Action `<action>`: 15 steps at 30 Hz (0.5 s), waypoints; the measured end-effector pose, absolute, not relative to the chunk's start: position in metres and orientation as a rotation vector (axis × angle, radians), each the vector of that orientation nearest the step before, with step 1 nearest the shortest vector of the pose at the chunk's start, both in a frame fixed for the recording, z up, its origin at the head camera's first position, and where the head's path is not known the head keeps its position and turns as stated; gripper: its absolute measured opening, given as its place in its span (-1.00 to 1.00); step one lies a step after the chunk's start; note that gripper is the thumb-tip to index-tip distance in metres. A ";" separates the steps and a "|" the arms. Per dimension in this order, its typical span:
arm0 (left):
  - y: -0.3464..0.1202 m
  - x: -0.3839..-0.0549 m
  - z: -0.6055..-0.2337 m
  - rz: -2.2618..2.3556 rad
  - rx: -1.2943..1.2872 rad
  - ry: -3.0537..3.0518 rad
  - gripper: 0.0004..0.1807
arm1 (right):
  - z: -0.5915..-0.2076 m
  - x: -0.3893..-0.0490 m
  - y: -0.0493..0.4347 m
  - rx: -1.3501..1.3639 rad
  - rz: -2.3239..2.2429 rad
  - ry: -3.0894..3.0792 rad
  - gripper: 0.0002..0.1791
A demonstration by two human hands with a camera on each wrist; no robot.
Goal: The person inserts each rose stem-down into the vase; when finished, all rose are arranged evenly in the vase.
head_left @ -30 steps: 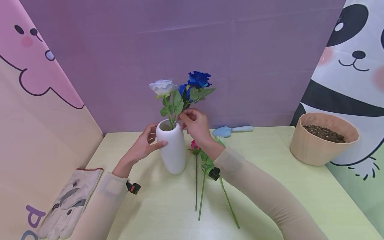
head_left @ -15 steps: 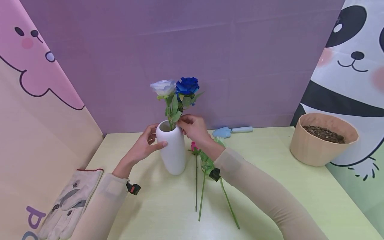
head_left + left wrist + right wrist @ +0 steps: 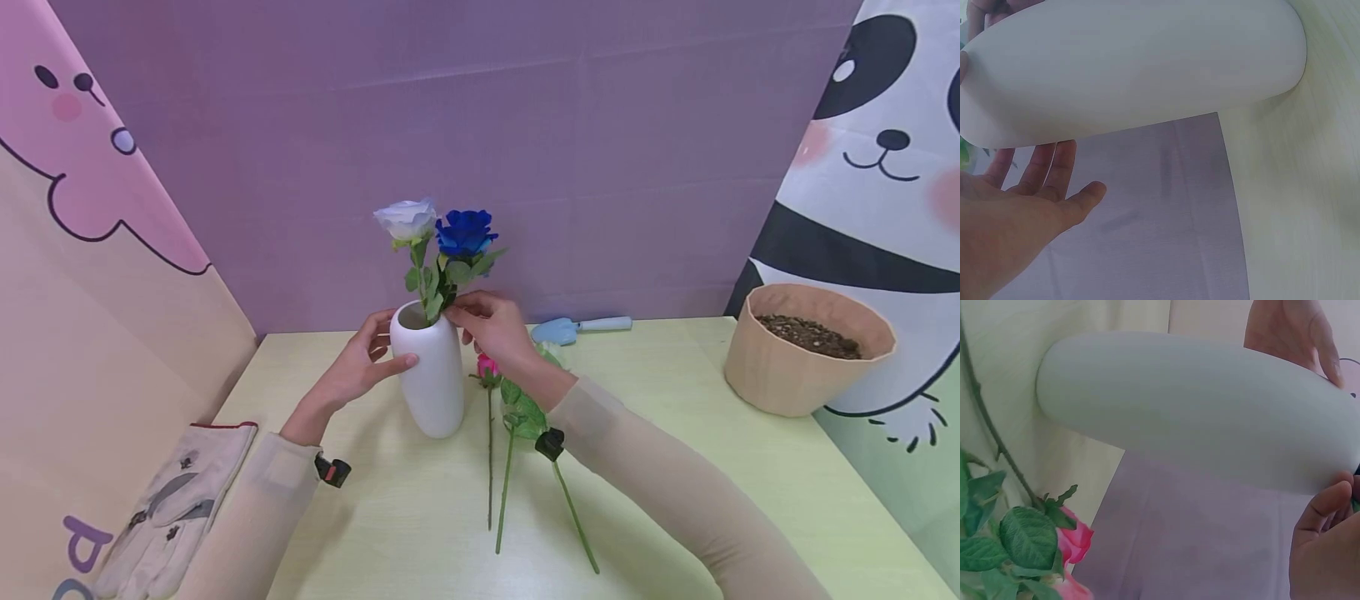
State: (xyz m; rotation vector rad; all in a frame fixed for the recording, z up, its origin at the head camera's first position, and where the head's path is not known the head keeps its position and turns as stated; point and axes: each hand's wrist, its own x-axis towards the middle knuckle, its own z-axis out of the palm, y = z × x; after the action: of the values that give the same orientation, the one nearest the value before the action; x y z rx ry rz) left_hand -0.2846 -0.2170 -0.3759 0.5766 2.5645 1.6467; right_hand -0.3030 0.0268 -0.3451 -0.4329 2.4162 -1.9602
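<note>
A white vase (image 3: 431,383) stands upright on the table. My left hand (image 3: 358,364) holds it near the top, thumb on the front and fingers round its left side. In its mouth stand a white rose (image 3: 407,221) and, to the right, a blue rose (image 3: 466,232); their lower stems are hidden inside. My right hand (image 3: 491,327) pinches the blue rose's stem at the vase's right rim. In the right wrist view, its curled fingers (image 3: 1329,503) are beside the vase's rim. More blue petals show partly behind the blue rose.
Below my right arm lie a pink rose (image 3: 487,367) and long green-stemmed flowers (image 3: 522,408). A light blue trowel (image 3: 555,331) lies at the table's back edge. On the right stands a tan pot (image 3: 772,367) with soil; work gloves (image 3: 176,508) lie at left.
The blue rose has come left and down, closer to the white rose and deeper into the vase, with my right hand lower at the rim. My left hand stays on the vase.
</note>
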 end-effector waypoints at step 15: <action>-0.216 -0.283 -0.374 1.628 0.569 2.577 -0.12 | -0.358 -0.286 0.064 -0.417 -1.887 2.323 -0.69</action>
State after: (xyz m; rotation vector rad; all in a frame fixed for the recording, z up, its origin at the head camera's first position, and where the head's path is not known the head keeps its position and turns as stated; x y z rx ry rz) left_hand -0.2832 -0.2162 -0.3743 0.5694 2.5772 1.6284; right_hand -0.2857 0.0643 -0.3577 -0.4171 2.3234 -1.8867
